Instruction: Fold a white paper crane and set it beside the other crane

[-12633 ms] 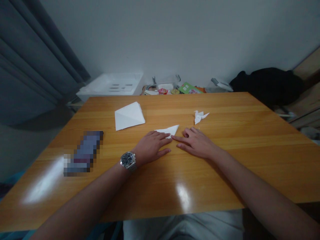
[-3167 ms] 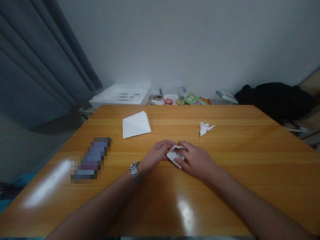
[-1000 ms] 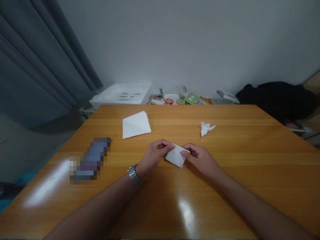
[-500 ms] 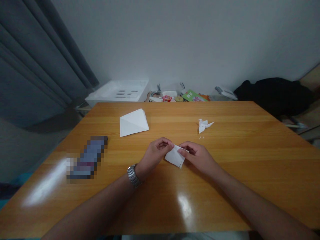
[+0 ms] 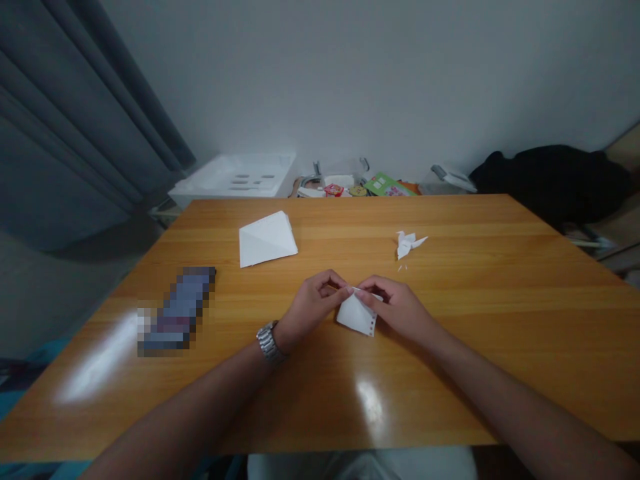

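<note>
A small folded piece of white paper [image 5: 357, 316] with a row of punched holes along its lower right edge is held between both hands. My left hand [image 5: 320, 297] pinches its top corner between thumb and fingers; a metal watch [image 5: 269, 341] is on that wrist. My right hand [image 5: 395, 303] grips the upper right side, its thumb lying across the paper's face. Beyond the right hand a folded paper crane [image 5: 408, 245] sits on the table, with tiny paper scraps [image 5: 403, 268] in front of it.
A stack of white paper sheets [image 5: 267, 240] lies at the back left of the wooden table [image 5: 320, 407]. A blurred-out phone-like object [image 5: 177, 310] rests on the left. Behind the far edge are a white tray [image 5: 240, 177], a green booklet [image 5: 385, 185] and a black bundle [image 5: 550, 180].
The folded paper has turned slightly and shifted a little right, so more of its punched holes show. Both hands keep hold, the left thumb now closer to the right. The view has tilted slightly.
</note>
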### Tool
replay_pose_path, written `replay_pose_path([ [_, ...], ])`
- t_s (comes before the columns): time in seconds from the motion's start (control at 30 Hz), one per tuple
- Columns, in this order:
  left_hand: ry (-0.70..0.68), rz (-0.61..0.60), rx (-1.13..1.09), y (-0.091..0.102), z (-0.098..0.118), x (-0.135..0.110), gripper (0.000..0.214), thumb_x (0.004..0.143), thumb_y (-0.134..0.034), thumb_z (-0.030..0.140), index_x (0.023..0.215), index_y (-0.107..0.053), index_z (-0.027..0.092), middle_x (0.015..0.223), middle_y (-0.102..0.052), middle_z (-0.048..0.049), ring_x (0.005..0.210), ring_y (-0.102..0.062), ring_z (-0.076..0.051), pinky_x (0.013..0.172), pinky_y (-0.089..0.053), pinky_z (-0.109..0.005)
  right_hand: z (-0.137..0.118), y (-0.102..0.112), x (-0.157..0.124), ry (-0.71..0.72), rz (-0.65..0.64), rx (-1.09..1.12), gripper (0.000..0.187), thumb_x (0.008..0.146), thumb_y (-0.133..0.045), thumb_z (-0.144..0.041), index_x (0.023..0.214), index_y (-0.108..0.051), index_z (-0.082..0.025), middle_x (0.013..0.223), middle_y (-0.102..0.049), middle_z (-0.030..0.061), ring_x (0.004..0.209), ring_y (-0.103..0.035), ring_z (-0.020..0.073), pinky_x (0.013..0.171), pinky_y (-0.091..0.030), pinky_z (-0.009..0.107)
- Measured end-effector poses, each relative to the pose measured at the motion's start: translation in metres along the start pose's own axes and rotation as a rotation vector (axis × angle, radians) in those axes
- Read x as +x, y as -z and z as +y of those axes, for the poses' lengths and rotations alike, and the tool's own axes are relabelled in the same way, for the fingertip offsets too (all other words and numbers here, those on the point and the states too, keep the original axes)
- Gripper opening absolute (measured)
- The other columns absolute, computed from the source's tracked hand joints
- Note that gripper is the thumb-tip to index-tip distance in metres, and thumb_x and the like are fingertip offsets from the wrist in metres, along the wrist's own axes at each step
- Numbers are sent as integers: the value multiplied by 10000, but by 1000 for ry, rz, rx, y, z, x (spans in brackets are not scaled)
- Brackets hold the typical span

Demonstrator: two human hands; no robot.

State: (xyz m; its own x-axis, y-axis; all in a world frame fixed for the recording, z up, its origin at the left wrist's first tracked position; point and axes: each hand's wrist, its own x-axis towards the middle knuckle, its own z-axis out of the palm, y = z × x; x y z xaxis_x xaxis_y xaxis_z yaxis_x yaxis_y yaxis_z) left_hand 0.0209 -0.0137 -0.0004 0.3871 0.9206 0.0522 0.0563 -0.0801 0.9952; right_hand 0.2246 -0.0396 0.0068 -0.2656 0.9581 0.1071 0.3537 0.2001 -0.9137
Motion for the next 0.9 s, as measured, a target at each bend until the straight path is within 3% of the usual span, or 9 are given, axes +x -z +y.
replay_pose_path([
  [0.33,-71,-28,162,2,7,-1,281,897,-674,432,889,-673,151,829,-708,-41,771,-654,-151,690,-516,-237,-2,1,0,11,0,-70,236,946,-598,-399,914,-722,-201,838,-722,17,749,-628,168,672,-451,270],
  [0.7,-73,-43,182,0,6,-2,259,919,-641,407,936,-648,149,835,-699,-39,766,-653,-145,666,-511,-224,-1,3,1,-16,-2,-76,287,927,-619,-439,895,-764,-194,839,-761,37,753,-661,192,661,-458,283],
  [0.9,-104,-31,196,6,7,2,249,910,-663,391,897,-664,143,839,-696,-41,772,-642,-137,684,-507,-226,4,5,3,-40,-47,3,307,931,-608,-445,950,-777,-189,923,-784,59,816,-693,212,733,-494,308],
])
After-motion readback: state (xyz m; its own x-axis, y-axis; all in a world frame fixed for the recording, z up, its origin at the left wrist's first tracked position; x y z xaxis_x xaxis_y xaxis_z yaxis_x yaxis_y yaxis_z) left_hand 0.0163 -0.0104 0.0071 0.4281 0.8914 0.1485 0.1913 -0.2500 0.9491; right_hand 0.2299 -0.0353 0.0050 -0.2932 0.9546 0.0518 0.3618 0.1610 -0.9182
